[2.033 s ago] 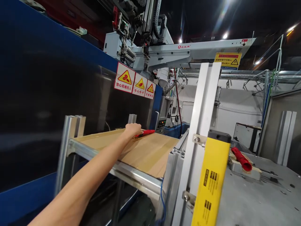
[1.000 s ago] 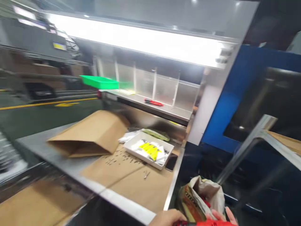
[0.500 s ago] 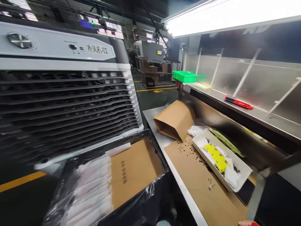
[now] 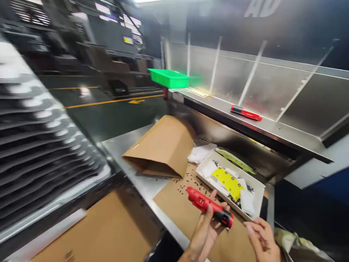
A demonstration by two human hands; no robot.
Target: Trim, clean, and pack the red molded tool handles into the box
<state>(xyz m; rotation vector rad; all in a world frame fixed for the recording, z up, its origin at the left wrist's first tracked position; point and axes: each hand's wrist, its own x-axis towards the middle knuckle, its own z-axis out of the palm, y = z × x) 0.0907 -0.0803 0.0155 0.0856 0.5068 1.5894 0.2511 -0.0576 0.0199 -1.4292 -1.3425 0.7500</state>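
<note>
My left hand (image 4: 205,230) grips a red tool with a black end (image 4: 209,207), held level just above the brown cardboard sheet (image 4: 177,203) on the steel bench. My right hand (image 4: 260,238) hovers right beside the tool's black end, fingers curled loosely, nothing visible in it. Just behind the tool sits a white tray (image 4: 257,189) holding yellow labels and white slips.
A folded cardboard box (image 4: 160,147) lies on the steel bench (image 4: 120,145). A red marker (image 4: 246,113) rests on the upper shelf, with a green bin (image 4: 169,78) at its far end. A flat carton (image 4: 109,229) sits low at the left, a crumpled bag (image 4: 297,243) at the right.
The view swung from the fan and open carton back to the bench. Both hands have come up into view, the left now holding the red tool over the cardboard sheet.
</note>
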